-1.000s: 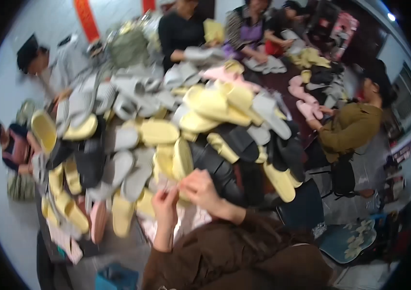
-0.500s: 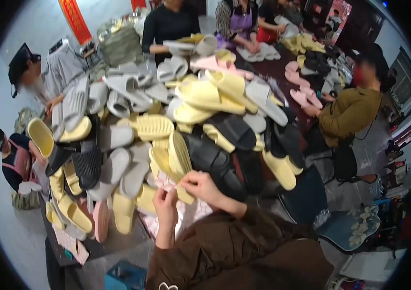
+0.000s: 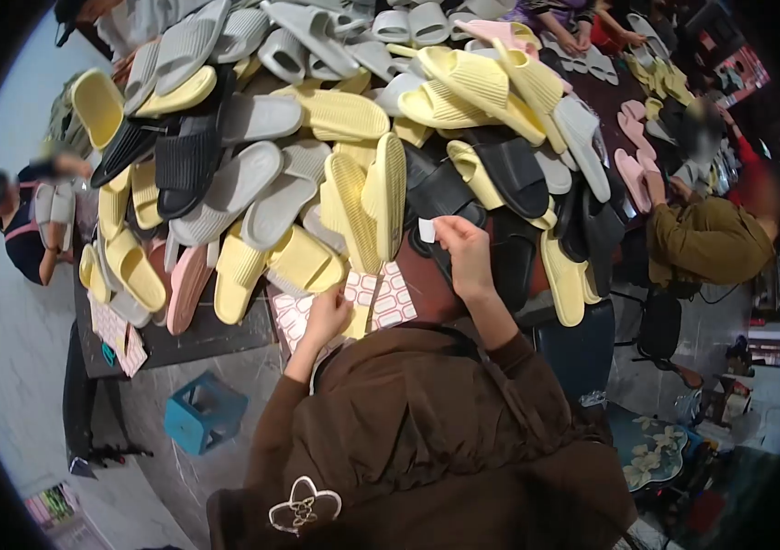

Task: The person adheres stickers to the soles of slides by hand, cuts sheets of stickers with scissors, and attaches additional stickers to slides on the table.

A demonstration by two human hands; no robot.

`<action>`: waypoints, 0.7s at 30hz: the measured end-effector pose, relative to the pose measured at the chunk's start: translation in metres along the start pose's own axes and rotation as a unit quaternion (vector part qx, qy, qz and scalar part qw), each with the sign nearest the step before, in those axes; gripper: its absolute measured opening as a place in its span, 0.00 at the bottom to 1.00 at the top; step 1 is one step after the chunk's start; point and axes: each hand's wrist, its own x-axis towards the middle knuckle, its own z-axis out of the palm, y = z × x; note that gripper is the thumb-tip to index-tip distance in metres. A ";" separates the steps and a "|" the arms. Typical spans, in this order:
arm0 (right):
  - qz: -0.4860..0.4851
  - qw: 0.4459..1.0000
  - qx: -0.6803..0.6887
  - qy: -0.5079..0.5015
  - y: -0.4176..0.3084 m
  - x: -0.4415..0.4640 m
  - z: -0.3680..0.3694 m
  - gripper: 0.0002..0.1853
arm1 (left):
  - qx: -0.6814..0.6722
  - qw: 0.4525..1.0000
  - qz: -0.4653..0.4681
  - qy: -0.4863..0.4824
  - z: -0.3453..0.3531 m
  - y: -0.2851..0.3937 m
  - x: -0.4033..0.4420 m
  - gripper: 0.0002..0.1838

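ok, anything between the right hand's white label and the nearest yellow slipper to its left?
Nothing visible blocks it: a narrow open gap separates the white label in the right hand from the yellow slipper. Black slippers show behind, seemingly not in the way.

Can read no words, numbers or brands anywhere.
Can make out a small white label (image 3: 426, 230) pinched in the right hand (image 3: 463, 252), just right of centre, with any print too small to tell; rows of red-outlined boxes on a sheet (image 3: 395, 295) at the near edge of the tabletop (image 3: 211, 344); a white flower-shaped emblem (image 3: 305, 505) on the brown garment (image 3: 427, 431), bottom centre; a colourful printed piece (image 3: 51, 504), lower left, too blurred to read.
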 end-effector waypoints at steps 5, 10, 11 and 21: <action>-0.005 1.000 -0.011 -0.011 -0.007 -0.003 0.013 0.08 | 0.249 0.963 0.075 0.075 -0.011 0.048 -0.011 0.09; -0.007 0.999 -0.003 -0.039 -0.002 0.003 0.017 0.08 | 0.152 0.957 0.181 0.168 -0.024 0.085 0.009 0.11; -0.007 0.999 -0.003 -0.039 0.000 0.003 0.018 0.08 | 0.153 0.957 0.181 0.169 -0.022 0.087 0.017 0.11; 0.026 0.996 0.025 -0.081 0.024 0.001 0.038 0.07 | -0.071 0.961 0.065 0.261 0.015 0.045 0.101 0.13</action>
